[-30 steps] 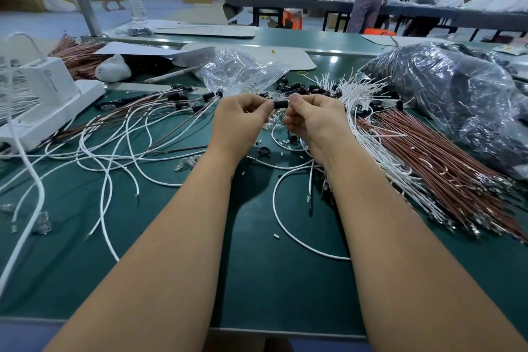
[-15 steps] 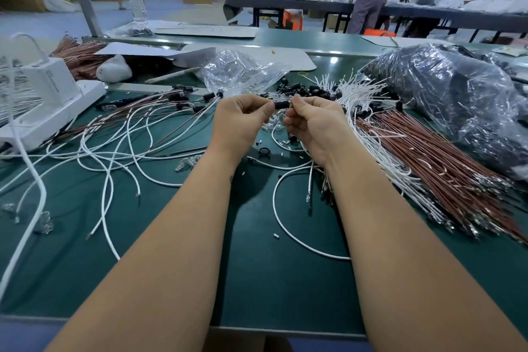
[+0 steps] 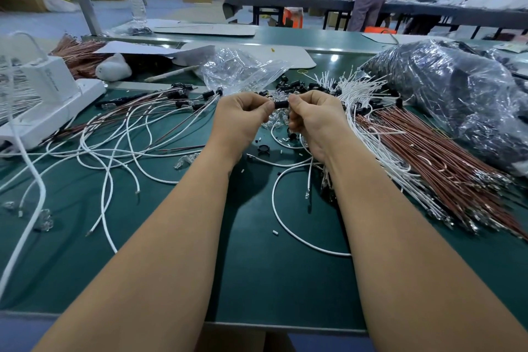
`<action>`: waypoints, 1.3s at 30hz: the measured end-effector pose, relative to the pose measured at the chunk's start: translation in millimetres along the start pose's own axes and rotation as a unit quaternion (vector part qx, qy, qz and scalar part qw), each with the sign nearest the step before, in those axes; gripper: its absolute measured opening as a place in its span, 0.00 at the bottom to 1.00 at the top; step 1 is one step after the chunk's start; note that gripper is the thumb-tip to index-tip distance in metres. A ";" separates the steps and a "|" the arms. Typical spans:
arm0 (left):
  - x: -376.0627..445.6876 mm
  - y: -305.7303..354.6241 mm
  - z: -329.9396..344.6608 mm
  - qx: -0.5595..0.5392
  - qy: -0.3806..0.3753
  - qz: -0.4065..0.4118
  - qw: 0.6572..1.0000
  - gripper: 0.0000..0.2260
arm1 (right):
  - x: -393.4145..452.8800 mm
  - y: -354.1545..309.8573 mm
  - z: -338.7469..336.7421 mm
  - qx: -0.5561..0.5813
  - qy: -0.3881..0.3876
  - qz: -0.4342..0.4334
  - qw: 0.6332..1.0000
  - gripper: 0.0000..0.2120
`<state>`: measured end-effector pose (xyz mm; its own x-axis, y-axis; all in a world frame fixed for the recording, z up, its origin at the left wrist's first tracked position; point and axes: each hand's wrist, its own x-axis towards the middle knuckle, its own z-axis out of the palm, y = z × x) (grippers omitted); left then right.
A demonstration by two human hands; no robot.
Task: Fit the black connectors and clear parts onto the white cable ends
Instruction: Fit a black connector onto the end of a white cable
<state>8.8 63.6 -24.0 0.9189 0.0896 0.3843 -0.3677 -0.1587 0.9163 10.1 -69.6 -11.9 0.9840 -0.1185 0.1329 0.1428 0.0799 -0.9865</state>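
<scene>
Left hand (image 3: 241, 116): held up over the table, fingers curled in, thumb and fingertips pinching the left end of the connector.
Right hand (image 3: 314, 117): just beside the left hand, fingers curled in, thumb and fingertips pinching the right end of the connector.
Connector (image 3: 281, 104): small, black, lying sideways between the two hands, above the table.
Cable (image 3: 288, 233): white, running down from under the right hand in a big loop on the table; cannot tell if it goes into the connector.
Clear parts (image 3: 275, 120): small shiny pile on the table right behind and below the hands.
Black pile (image 3: 303, 86): more black connectors on the table past the hands.
White bundle (image 3: 368, 94): many white cables fanned out to the right of the hands.
Brown bundle (image 3: 437, 160): red-brown wires lying beside the white bundle, further right.
Done cables (image 3: 128, 128): loose white and brown cables with black ends, spread out on the left.
Clear bag (image 3: 240, 68): crinkled, behind the hands.
Dark bag (image 3: 457, 94): big and shiny, far right.
White box (image 3: 43, 94): at the left edge.
Table (image 3: 285, 280): green.
</scene>
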 end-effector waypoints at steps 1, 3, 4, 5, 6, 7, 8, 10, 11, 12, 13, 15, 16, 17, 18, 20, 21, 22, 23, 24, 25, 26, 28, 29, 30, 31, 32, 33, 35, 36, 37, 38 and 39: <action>0.0 0.1 -0.6 0.005 -0.004 -0.003 1.000 0.07 | -0.7 -0.5 0.4 0.001 -0.002 -0.003 1.000 0.11; -0.4 0.1 -1.2 0.001 -0.007 -0.009 1.000 0.06 | -2.3 -1.9 1.4 0.000 -0.004 -0.008 1.000 0.11; -0.7 0.3 -1.4 -0.004 -0.006 -0.010 1.000 0.06 | -2.9 -2.8 1.9 -0.002 -0.004 -0.008 1.000 0.11; -0.9 0.6 -1.5 -0.007 -0.006 -0.012 1.000 0.05 | -3.3 -3.6 2.5 -0.005 -0.002 -0.009 1.000 0.11; -1.4 0.8 -1.4 -0.007 -0.007 -0.013 1.000 0.05 | -3.7 -3.9 3.3 -0.009 0.000 -0.011 1.000 0.12; -1.8 0.7 -1.1 -0.007 -0.009 -0.014 1.000 0.04 | -4.1 -4.0 3.8 -0.013 0.004 -0.012 1.000 0.12; -1.9 0.4 -0.6 -0.006 -0.010 -0.014 1.000 0.04 | -4.4 -4.0 4.7 -0.016 0.009 -0.014 1.000 0.11; -2.0 0.3 0.0 -0.006 -0.007 -0.012 1.000 0.04 | -4.2 -4.0 7.4 -0.024 0.021 -0.017 0.999 0.11; -1.4 0.4 0.2 -0.007 -0.002 -0.011 1.000 0.04 | -3.7 -3.5 8.9 -0.031 0.028 -0.020 0.999 0.11; -0.7 0.3 0.6 -0.007 0.005 -0.011 1.000 0.04 | -3.5 -3.0 10.3 -0.039 0.030 -0.023 0.998 0.10; 0.1 0.1 0.3 -0.006 0.012 -0.012 1.000 0.04 | -3.3 -2.7 11.5 -0.048 0.027 -0.026 0.998 0.09; 1.3 -0.6 -0.7 0.006 0.018 -0.017 1.000 0.05 | -3.8 -2.2 12.9 -0.056 0.006 -0.029 0.998 0.07; 1.7 -1.5 -1.0 0.018 0.018 -0.020 0.999 0.07 | -4.1 -2.2 11.8 -0.059 0.002 -0.035 0.998 0.06; 2.0 -3.0 -1.6 0.034 0.021 -0.023 0.999 0.07 | -4.1 -2.4 9.2 -0.059 0.009 -0.044 0.997 0.06; 2.4 -4.4 -2.2 0.049 0.028 -0.028 0.998 0.08 | -3.3 -2.9 5.9 -0.054 0.027 -0.054 0.997 0.06; 3.2 -6.8 -5.1 0.052 0.045 -0.040 0.997 0.08 | -1.2 -5.1 -1.2 -0.048 0.068 -0.069 0.994 0.05; 3.8 -7.1 -6.2 0.037 0.048 -0.047 0.997 0.08 | -0.2 -6.0 -3.6 -0.049 0.082 -0.072 0.993 0.05; 4.3 -6.4 -6.7 0.016 0.042 -0.053 0.998 0.08 | 0.3 -6.6 -4.5 -0.049 0.090 -0.072 0.992 0.05; 4.6 -4.9 -6.8 -0.012 0.031 -0.060 0.998 0.08 | 0.2 -6.8 -4.6 -0.051 0.092 -0.069 0.992 0.05; 4.7 -3.0 -6.2 -0.048 0.019 -0.063 0.997 0.09 | -0.2 -6.5 -3.5 -0.054 0.088 -0.066 0.992 0.06; 4.7 -1.2 -5.9 -0.086 0.008 -0.061 0.994 0.11 | -1.0 -5.8 -2.1 -0.060 0.079 -0.065 0.993 0.06; 4.5 0.3 -5.5 -0.120 -0.001 -0.055 0.991 0.12 | -2.0 -5.0 -0.6 -0.068 0.069 -0.065 0.993 0.07; 4.2 2.1 -5.0 -0.158 -0.011 -0.044 0.986 0.12 | -3.2 -3.5 1.4 -0.078 0.054 -0.064 0.993 0.08; 4.0 2.8 -5.2 -0.169 -0.013 -0.042 0.985 0.12 | -3.4 -2.9 1.7 -0.079 0.049 -0.062 0.994 0.08; 4.0 3.3 -5.2 -0.181 -0.013 -0.042 0.983 0.12 | -3.2 -2.2 2.1 -0.079 0.045 -0.060 0.994 0.09; 4.1 3.8 -5.4 -0.196 -0.014 -0.042 0.980 0.12 | -3.0 -1.8 2.2 -0.078 0.041 -0.060 0.994 0.09; 4.1 4.3 -5.9 -0.212 -0.016 -0.043 0.976 0.12 | -3.0 -1.4 2.3 -0.078 0.037 -0.063 0.994 0.09; 4.1 4.9 -6.4 -0.225 -0.020 -0.044 0.973 0.12 | -3.2 -1.2 2.3 -0.078 0.032 -0.068 0.994 0.09; 3.8 6.0 -7.3 -0.246 -0.028 -0.051 0.968 0.11 | -4.3 -0.7 2.1 -0.075 0.019 -0.083 0.994 0.07; 3.4 6.2 -7.8 -0.256 -0.032 -0.054 0.965 0.11 | -4.9 -0.2 2.4 -0.072 0.011 -0.090 0.993 0.07; 3.1 6.5 -8.3 -0.267 -0.036 -0.057 0.961 0.11 | -5.5 0.0 3.0 -0.069 0.005 -0.096 0.993 0.06; 2.8 6.9 -8.7 -0.276 -0.040 -0.059 0.958 0.11 | -6.2 -0.1 4.0 -0.066 0.001 -0.100 0.993 0.06; 2.7 7.0 -9.1 -0.283 -0.045 -0.060 0.956 0.10 | -6.5 -0.6 4.9 -0.061 -0.002 -0.100 0.993 0.05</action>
<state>7.4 71.7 -15.5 0.9584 -0.0146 0.2849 -0.2546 0.4069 0.8773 4.2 -64.0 -11.7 0.9374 -0.1161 0.3284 0.3226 -0.0658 -0.9442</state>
